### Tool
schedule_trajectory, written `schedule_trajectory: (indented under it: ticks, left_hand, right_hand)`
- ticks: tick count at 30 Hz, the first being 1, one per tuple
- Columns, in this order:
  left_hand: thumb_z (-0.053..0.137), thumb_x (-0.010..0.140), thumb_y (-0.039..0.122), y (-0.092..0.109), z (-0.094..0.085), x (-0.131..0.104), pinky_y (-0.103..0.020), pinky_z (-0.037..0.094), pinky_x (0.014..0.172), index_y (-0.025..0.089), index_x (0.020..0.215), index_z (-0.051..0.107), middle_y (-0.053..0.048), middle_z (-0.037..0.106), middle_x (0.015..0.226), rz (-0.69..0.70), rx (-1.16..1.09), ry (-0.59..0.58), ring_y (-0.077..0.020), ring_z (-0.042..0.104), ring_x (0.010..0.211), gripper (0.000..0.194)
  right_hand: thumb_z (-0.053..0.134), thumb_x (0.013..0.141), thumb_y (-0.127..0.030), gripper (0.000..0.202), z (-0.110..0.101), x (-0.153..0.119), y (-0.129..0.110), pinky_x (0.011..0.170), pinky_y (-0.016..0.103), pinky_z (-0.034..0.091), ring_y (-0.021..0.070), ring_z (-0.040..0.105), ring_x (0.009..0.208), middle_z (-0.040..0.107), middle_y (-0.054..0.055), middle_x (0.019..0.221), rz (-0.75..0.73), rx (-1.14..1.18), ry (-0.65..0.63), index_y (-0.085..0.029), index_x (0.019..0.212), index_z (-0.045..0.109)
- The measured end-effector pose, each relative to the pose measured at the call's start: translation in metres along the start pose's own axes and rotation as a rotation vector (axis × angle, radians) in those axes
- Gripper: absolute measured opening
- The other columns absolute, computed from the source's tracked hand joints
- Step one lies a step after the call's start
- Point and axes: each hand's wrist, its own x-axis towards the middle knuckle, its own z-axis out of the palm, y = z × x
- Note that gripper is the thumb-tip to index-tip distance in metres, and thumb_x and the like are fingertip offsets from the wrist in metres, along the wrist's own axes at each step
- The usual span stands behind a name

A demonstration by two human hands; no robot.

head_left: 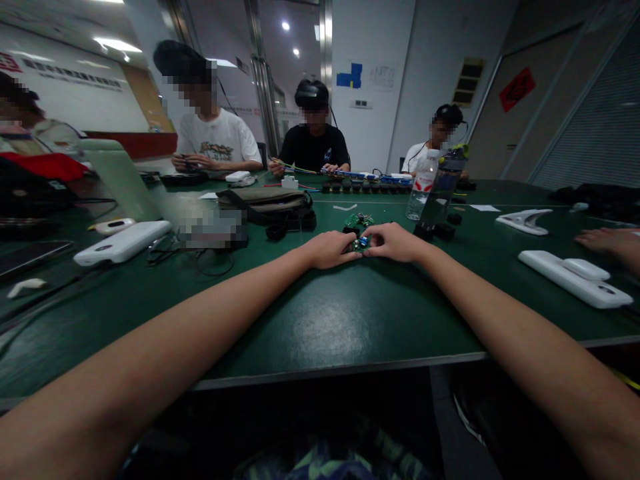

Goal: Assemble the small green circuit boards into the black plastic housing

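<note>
Since the little circuit board [359, 247] is pinched between the left hand [330, 249] and right hand [395, 242], fingers narrow around it, on or just over the green table [325, 320] (can't tell which), I'd honestly grip lightly by the edges, clear of that blue part [364, 241], with more boards [359, 219] just beyond.

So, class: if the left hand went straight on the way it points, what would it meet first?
The small board, which the left hand seems to hold; just beyond, though depth is unclear, the right hand.
</note>
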Motion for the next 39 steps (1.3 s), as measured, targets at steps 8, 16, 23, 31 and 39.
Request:
schedule_trajectory:
  ticks: [8,16,23,31,39]
  left_hand:
    - [0.047,0.096,0.05,-0.0007,0.0008,0.0004,-0.031,0.044,0.067,0.019,0.104,0.057,-0.008,0.072,0.091,0.009,-0.008,0.004,-0.0238,0.068,0.079,0.033]
    - [0.048,0.097,0.047,0.0009,-0.001,-0.0003,-0.031,0.044,0.069,0.02,0.105,0.056,-0.007,0.073,0.093,-0.001,-0.006,-0.009,-0.0239,0.069,0.081,0.029]
    - [0.048,0.096,0.048,0.0021,-0.0014,-0.0004,-0.029,0.041,0.065,0.02,0.104,0.055,-0.006,0.072,0.09,-0.009,-0.006,-0.01,-0.0224,0.068,0.079,0.03]
    - [0.05,0.096,0.047,0.0013,-0.0008,-0.0004,-0.03,0.042,0.064,0.02,0.104,0.055,-0.008,0.072,0.09,-0.016,-0.01,0.0,-0.0242,0.068,0.078,0.029]
    - [0.044,0.099,0.041,0.0011,-0.0007,-0.0004,-0.031,0.048,0.071,0.019,0.104,0.059,-0.01,0.073,0.096,-0.029,0.0,0.005,-0.0253,0.07,0.085,0.027]
  right_hand:
    - [0.077,0.075,-0.025,0.027,-0.0007,-0.0005,-0.0006,0.069,0.025,0.038,0.012,0.056,0.064,0.065,-0.003,0.071,0.0,0.014,0.001,-0.016,0.099,0.069]
    - [0.076,0.075,-0.025,0.025,-0.0006,-0.0011,-0.0017,0.068,0.025,0.038,0.012,0.056,0.064,0.064,-0.003,0.07,0.008,0.025,0.004,-0.016,0.096,0.068]
    - [0.076,0.075,-0.027,0.026,-0.0006,-0.0005,-0.0004,0.068,0.024,0.038,0.0121,0.056,0.065,0.066,-0.002,0.071,0.001,0.005,-0.002,-0.015,0.097,0.069]
    - [0.073,0.079,-0.032,0.017,-0.0023,-0.0016,-0.0025,0.065,0.025,0.036,0.012,0.054,0.064,0.065,-0.001,0.07,-0.013,-0.046,-0.011,-0.016,0.078,0.067]
    - [0.068,0.082,-0.036,0.023,-0.0011,-0.0011,-0.0007,0.063,0.025,0.032,0.0123,0.051,0.063,0.06,-0.001,0.065,-0.022,-0.054,-0.029,-0.017,0.07,0.063]
